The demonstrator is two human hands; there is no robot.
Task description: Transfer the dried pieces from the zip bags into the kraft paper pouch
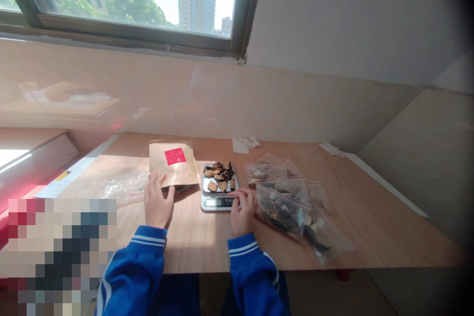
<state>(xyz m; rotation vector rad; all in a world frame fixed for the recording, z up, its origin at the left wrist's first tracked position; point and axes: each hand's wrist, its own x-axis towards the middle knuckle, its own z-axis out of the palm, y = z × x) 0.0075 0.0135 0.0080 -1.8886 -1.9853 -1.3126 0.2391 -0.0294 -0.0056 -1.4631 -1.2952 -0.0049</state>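
A small kitchen scale (219,196) sits on the wooden table (370,227), with several brown and dark dried pieces (219,177) piled on its plate. My right hand (243,212) rests at the scale's front right corner, fingers curled against its edge by the display. My left hand (157,201) lies flat on the table, fingers spread, touching the lower edge of a brown paper bag (173,163) with a red label. Both arms wear blue sleeves with white stripes.
Several clear zip bags (292,202) of dried pieces lie right of the scale. An empty clear plastic bag (124,185) lies left of the paper bag. Crumpled white paper (245,144) sits near the tiled wall. A window is above; a blurred patch covers the lower left.
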